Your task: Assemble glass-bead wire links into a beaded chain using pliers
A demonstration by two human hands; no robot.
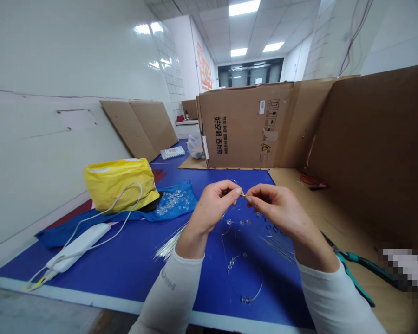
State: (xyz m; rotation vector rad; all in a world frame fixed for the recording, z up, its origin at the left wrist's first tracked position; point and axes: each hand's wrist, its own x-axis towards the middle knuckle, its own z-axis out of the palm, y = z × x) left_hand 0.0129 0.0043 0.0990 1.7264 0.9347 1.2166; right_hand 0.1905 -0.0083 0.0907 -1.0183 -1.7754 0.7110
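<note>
My left hand [212,204] is closed, thumb and forefinger pinching a thin wire [243,195]. Facing it, my right hand [280,204] is also closed, its fingertips pinching the same wire a short way to the right. Under the hands, a curved wire with clear round beads [231,263] lies on the blue mat; more clear beads [242,222] show nearer the fingers. Whether these beads are on the held wire, I cannot tell. Beside my left forearm is a bundle of straight wires [169,243]. More loose wires [277,246] lie near my right wrist.
Many clear beads [174,202] sit on a blue cloth at left, by a yellow bag [120,183]. A white power strip [78,248] with its cable lies in front. Green-handled pliers [357,266] are at right. Cardboard walls [244,130] stand behind and to the right.
</note>
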